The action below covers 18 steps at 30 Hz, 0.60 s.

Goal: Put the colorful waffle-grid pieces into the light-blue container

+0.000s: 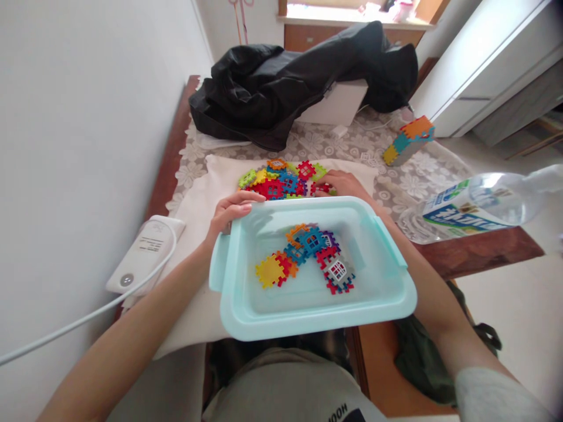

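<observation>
My left hand (229, 212) grips the far left corner of a light blue plastic bin (240, 325), its fingers reaching forward past the rim. Inside the bin lie several interlocking building pieces, among them a yellow one (270, 271), a blue one with a window (313, 240) and a grey one with a white window (338, 269). Beyond the bin's far rim, a pile of such pieces (272, 189) lies on a white cloth (197, 205). My right hand (345, 181) is at the pile's right end, fingers curled on a red building piece (323, 189); the bin partly hides this hand.
A built block of pieces (409, 139) stands at the right on the lace tablecloth (316, 140). Nearer is a clear plastic bottle (475, 205). A white device with a cable (147, 252) lies at the left. Black fabric (281, 88) covers the back, partly over a white box (336, 102).
</observation>
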Each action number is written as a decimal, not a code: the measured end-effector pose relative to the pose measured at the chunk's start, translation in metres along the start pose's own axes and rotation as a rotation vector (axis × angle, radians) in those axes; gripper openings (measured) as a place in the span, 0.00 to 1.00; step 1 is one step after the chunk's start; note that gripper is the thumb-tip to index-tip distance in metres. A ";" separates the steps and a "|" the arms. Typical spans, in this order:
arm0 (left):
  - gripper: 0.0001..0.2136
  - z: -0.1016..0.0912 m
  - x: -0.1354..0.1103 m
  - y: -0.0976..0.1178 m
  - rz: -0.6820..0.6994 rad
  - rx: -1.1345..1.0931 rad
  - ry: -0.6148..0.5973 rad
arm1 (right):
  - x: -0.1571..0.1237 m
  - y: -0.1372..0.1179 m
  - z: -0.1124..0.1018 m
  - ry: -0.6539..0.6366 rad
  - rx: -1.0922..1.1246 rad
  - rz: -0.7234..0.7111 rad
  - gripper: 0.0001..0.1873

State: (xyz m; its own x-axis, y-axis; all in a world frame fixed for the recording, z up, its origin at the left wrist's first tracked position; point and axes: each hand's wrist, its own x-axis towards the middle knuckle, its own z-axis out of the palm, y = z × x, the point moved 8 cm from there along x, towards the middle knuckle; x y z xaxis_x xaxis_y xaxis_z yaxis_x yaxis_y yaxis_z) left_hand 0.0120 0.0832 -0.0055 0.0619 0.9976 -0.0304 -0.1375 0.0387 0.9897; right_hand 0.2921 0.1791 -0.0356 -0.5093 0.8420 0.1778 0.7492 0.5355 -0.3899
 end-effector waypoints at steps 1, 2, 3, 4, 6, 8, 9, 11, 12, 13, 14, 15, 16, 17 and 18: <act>0.08 0.000 0.000 0.000 -0.003 -0.005 -0.001 | 0.000 0.001 0.000 -0.008 -0.041 0.004 0.20; 0.08 0.000 0.000 0.000 -0.007 -0.010 -0.001 | -0.001 0.002 0.000 -0.021 -0.061 0.009 0.20; 0.08 0.000 0.000 0.000 -0.009 -0.015 -0.001 | -0.002 0.002 0.000 -0.038 -0.061 0.014 0.18; 0.09 0.000 0.000 -0.001 -0.011 -0.017 0.000 | -0.003 0.001 0.000 -0.056 -0.046 0.021 0.16; 0.09 0.000 0.000 -0.001 -0.023 -0.017 0.006 | -0.005 -0.001 -0.001 -0.085 0.017 0.037 0.13; 0.10 -0.001 0.000 -0.002 -0.041 -0.019 0.010 | -0.006 -0.004 -0.002 -0.111 0.096 0.056 0.10; 0.11 0.000 0.000 -0.003 -0.047 -0.023 0.012 | -0.006 -0.005 -0.002 -0.127 0.137 0.065 0.09; 0.11 0.000 0.000 -0.002 -0.049 -0.029 0.011 | -0.007 -0.006 -0.001 -0.145 0.207 0.084 0.09; 0.11 0.000 0.000 -0.002 -0.048 -0.030 0.010 | -0.007 -0.004 -0.001 -0.143 0.230 0.095 0.09; 0.11 0.001 0.000 -0.002 -0.048 -0.030 0.011 | -0.007 -0.003 -0.001 -0.132 0.246 0.102 0.10; 0.11 0.001 0.000 -0.002 -0.047 -0.029 0.013 | -0.007 -0.001 -0.001 -0.114 0.258 0.103 0.11; 0.11 0.001 0.000 -0.002 -0.048 -0.028 0.013 | -0.006 0.001 -0.001 -0.096 0.272 0.096 0.12; 0.12 0.001 0.000 -0.002 -0.048 -0.030 0.012 | -0.006 0.002 0.000 -0.085 0.287 0.082 0.14; 0.12 0.001 0.000 -0.001 -0.048 -0.031 0.011 | -0.005 0.003 0.001 -0.086 0.307 0.063 0.15; 0.12 0.001 0.000 -0.001 -0.048 -0.031 0.011 | -0.004 0.004 0.002 -0.087 0.330 0.049 0.16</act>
State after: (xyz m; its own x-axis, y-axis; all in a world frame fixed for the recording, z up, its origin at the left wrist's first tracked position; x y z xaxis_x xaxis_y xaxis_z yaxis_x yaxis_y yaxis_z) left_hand 0.0133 0.0832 -0.0067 0.0583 0.9951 -0.0797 -0.1653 0.0884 0.9823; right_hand 0.2962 0.1773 -0.0400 -0.5211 0.8498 0.0791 0.6034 0.4324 -0.6700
